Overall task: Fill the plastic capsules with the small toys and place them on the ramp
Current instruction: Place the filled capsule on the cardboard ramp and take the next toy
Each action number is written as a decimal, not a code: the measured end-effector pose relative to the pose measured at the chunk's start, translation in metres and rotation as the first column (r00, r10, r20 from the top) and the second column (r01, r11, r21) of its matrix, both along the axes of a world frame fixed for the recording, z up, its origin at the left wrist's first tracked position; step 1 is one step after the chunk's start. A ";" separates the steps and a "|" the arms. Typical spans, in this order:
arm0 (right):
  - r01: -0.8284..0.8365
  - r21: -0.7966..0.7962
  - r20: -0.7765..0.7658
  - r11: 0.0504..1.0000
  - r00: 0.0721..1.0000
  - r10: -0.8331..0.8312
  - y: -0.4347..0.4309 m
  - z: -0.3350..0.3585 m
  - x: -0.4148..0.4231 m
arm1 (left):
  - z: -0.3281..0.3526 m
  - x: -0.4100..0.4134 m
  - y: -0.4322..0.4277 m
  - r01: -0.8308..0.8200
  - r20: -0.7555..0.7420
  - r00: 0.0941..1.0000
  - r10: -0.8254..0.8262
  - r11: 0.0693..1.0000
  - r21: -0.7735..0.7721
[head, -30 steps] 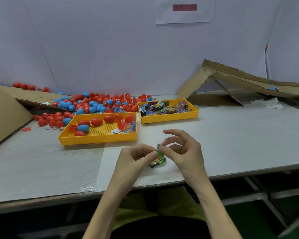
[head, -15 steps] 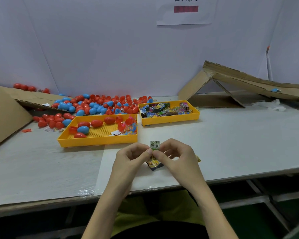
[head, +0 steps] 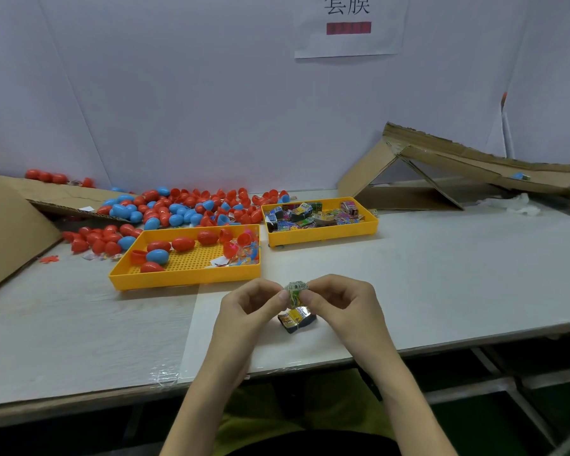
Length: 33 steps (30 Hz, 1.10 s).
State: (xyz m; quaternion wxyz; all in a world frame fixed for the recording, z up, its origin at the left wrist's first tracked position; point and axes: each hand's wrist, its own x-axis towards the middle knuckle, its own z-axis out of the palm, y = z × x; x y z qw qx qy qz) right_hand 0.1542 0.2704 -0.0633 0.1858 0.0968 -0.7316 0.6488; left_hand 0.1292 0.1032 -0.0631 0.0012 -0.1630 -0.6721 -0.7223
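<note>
My left hand [head: 249, 309] and my right hand [head: 341, 306] pinch one small green printed toy packet [head: 296, 291] between thumbs and forefingers, just above the table near its front edge. Under the packet lie more small toy packets [head: 295, 319] on the table. A yellow tray [head: 185, 274] to the left holds red and blue capsules [head: 158, 255] and loose halves. A second yellow tray [head: 323, 236] behind holds several toy packets. The cardboard ramp [head: 474, 162] stands at the back right.
A heap of red and blue capsules [head: 185, 205] lies at the back left, partly on a cardboard sheet [head: 56, 195]. A cardboard wall [head: 4, 232] stands at far left. Crumpled white paper [head: 514, 204] lies by the ramp. A paper sign [head: 348, 24] hangs on the wall.
The right hand's fingers curled in and both hands lifted the green packet slightly off the table, squeezing it into a tighter bundle. The other packets stay below.
</note>
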 end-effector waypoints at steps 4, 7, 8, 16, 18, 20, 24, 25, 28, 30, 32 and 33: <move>0.030 0.018 -0.005 0.999 1.000 -0.030 0.001 0.000 -0.001 | -0.003 0.001 0.003 -0.099 -0.058 0.994 0.096 0.994 -0.043; -0.004 0.023 -0.030 1.000 1.000 0.004 0.002 0.001 0.000 | -0.004 0.003 0.005 -0.145 -0.104 0.985 0.136 0.986 -0.086; -0.021 0.019 -0.033 1.000 0.999 0.022 0.003 0.001 0.001 | -0.004 0.003 0.005 -0.158 -0.112 0.983 0.147 0.983 -0.093; -0.066 -0.002 -0.071 0.998 0.995 0.066 0.004 0.000 0.003 | -0.002 0.006 0.007 -0.178 -0.164 0.974 0.155 0.974 -0.137; -0.080 -0.006 -0.086 0.997 0.993 0.079 0.004 0.000 0.004 | -0.001 0.008 0.006 -0.119 -0.188 0.978 0.095 0.985 -0.122; -0.111 -0.011 -0.088 0.994 0.990 0.110 0.004 0.000 0.006 | 0.000 0.010 0.006 -0.069 -0.193 0.980 0.042 0.989 -0.133; -0.127 -0.008 -0.080 0.992 0.989 0.126 0.004 0.001 0.006 | 0.002 0.010 0.006 -0.075 -0.194 0.980 0.050 0.989 -0.126; -0.126 -0.004 -0.076 0.992 0.989 0.125 0.004 0.002 0.006 | 0.002 0.011 0.005 -0.078 -0.198 0.979 0.053 0.990 -0.118; -0.123 -0.016 -0.064 0.992 0.990 0.122 0.004 0.001 0.007 | 0.001 0.010 0.004 -0.092 -0.199 0.978 0.068 0.989 -0.113; -0.121 -0.034 -0.059 0.992 0.991 0.119 0.003 0.002 0.007 | 0.001 0.009 0.004 -0.088 -0.192 0.979 0.066 0.990 -0.111; -0.126 -0.031 -0.057 0.992 0.991 0.124 0.003 0.002 0.007 | 0.001 0.009 0.004 -0.061 -0.190 0.981 0.038 0.991 -0.117; -0.129 -0.028 -0.056 0.991 0.990 0.127 0.003 0.002 0.007 | 0.003 0.010 0.005 -0.042 -0.191 0.982 0.019 0.992 -0.121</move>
